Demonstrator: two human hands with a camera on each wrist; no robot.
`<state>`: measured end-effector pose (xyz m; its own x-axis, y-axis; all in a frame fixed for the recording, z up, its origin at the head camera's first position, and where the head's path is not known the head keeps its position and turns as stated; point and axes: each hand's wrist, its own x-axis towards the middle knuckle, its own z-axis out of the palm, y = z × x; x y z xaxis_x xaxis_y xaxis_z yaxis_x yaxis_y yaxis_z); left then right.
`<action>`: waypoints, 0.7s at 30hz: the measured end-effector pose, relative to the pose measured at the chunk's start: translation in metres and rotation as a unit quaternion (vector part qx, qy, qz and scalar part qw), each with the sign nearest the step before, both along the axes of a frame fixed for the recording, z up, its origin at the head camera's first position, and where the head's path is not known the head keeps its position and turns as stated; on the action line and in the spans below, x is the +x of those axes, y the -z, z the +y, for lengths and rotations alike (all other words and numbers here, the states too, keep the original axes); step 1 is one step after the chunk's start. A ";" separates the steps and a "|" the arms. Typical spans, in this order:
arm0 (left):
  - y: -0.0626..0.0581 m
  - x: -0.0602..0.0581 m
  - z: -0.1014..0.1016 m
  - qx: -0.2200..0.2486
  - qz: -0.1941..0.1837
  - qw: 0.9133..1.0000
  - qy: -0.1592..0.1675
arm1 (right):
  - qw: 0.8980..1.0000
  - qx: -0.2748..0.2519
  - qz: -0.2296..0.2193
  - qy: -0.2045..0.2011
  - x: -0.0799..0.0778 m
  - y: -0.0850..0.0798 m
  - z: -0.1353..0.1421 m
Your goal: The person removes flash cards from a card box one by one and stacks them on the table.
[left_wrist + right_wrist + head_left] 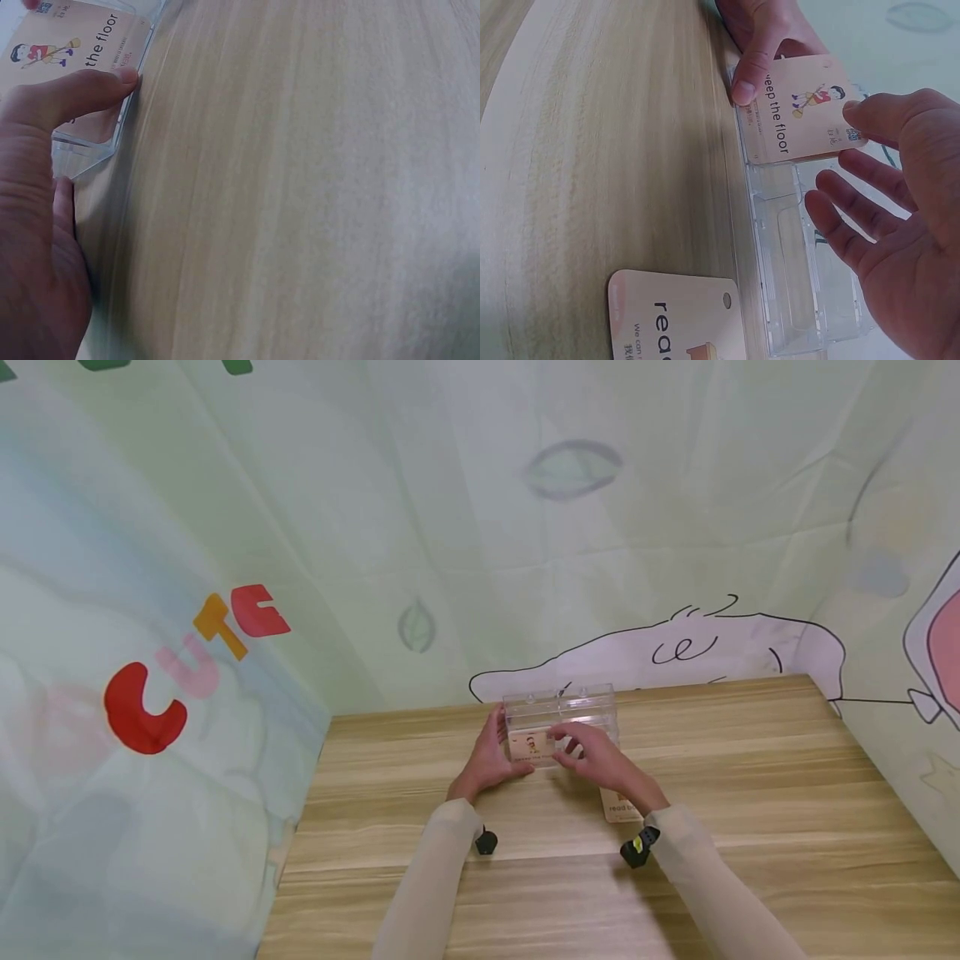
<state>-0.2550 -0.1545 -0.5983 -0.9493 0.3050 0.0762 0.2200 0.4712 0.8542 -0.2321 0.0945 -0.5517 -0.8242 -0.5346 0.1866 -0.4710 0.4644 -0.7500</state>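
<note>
A clear plastic box (597, 702) with compartments stands near the back edge of the table. In its left front part is a flashcard (810, 112) with a sweeping figure and the words "the floor". My left hand (489, 758) grips the box's left end, its thumb lying over the card's lower edge in the left wrist view. My right hand (596, 756) pinches the card's upper right corner between thumb and index finger, the other fingers spread loosely. Below my right wrist a second flashcard (676, 319), marked "read", lies face up on the table.
The wood-grain table (540, 893) ends at the back against a printed cloth backdrop (450, 527). More box compartments (791, 270) are visible to the right of the pinched card.
</note>
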 end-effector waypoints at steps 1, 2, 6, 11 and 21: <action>0.000 0.000 0.000 -0.002 -0.001 1.000 0.000 | 1.000 0.002 0.000 -0.001 0.000 0.000 0.000; 0.000 0.000 0.000 -0.004 -0.003 1.000 -0.001 | 1.000 0.003 -0.001 -0.001 0.000 0.000 0.000; 0.000 0.000 0.000 -0.006 -0.009 1.000 -0.004 | 1.000 0.004 -0.007 0.000 0.001 0.000 -0.001; -0.001 0.000 0.001 -0.002 -0.008 1.000 -0.006 | 1.000 0.002 -0.010 0.003 0.001 -0.001 -0.001; 0.000 0.000 0.001 -0.009 -0.007 1.000 -0.006 | 1.000 -0.002 -0.007 0.000 0.000 0.002 0.000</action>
<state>-0.2549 -0.1538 -0.5980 -0.9540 0.2944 0.0575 0.2022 0.4897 0.8481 -0.2322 0.0942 -0.5534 -0.8269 -0.5333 0.1782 -0.4606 0.4608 -0.7586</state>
